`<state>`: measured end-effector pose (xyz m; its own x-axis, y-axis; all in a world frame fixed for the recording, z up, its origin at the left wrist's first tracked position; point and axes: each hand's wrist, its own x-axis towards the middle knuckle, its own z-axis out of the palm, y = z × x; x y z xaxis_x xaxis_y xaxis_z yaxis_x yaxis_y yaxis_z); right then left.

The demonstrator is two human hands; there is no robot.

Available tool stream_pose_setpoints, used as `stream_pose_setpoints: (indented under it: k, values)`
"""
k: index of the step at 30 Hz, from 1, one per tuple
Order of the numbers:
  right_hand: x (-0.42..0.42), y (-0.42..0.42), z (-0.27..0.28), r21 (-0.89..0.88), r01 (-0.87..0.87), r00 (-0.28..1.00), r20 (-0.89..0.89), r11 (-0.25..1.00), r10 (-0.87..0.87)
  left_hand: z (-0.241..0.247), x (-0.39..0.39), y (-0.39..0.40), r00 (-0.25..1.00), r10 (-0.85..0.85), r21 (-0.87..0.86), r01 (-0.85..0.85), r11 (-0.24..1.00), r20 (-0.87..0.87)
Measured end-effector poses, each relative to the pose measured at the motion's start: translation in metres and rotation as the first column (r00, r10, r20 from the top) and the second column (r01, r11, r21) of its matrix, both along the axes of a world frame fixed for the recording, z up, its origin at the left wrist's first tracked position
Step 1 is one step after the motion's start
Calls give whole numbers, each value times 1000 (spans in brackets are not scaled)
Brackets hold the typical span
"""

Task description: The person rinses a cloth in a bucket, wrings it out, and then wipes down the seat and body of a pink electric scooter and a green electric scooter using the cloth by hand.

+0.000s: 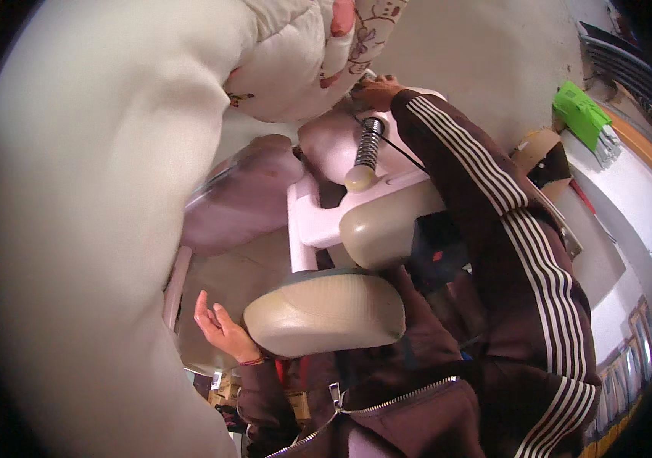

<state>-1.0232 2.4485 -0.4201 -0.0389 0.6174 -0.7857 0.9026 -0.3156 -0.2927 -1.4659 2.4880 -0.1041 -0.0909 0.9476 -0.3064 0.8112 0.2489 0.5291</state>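
In the head view, my left hand (224, 332) is raised with spread fingers and holds nothing. It is beside a beige padded seat (326, 315). My right hand (380, 91) reaches to the top of a pink scooter (317, 223), at the lower edge of cream quilted fabric (286, 63). Its fingers are partly hidden, so what they touch is unclear. Below that hand, a coil-spring shock absorber (367, 146) shows on the scooter. A thin black cable (400, 151) runs toward my sleeve. Another beige padded part (389, 226) is above the seat.
Smooth cream fabric (91, 229) fills the left side, close to the camera. To the right are a bright green packet (580, 114), an open cardboard box (537, 149) and a red-handled tool (583, 197). Cardboard boxes (227, 392) show at lower left.
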Motion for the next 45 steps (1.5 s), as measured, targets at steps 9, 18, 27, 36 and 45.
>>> stream_pose_setpoints:
  k: [9, 18, 27, 36, 45]
  values:
    - [45, -15, -33, 30, 410, 867, 297, 912, -399, 2, -5, -2, 998, 12, -9, -13, 1000, -63]
    - [32, -3, -104, 263, 180, 983, -11, 948, -184, 4, 0, 1, 995, 12, -28, -14, 1000, -94]
    - [66, -26, 1, 154, 367, 846, 355, 917, -398, 8, 2, -3, 996, 7, -5, -7, 1000, -85]
    - [21, -12, -14, 107, -10, 990, 138, 994, -5, 11, 4, -3, 994, -7, 6, 7, 1000, -110]
    - [115, -32, 9, 382, 465, 823, 145, 799, -549, 10, 1, -3, 996, 8, -12, -9, 1000, -87]
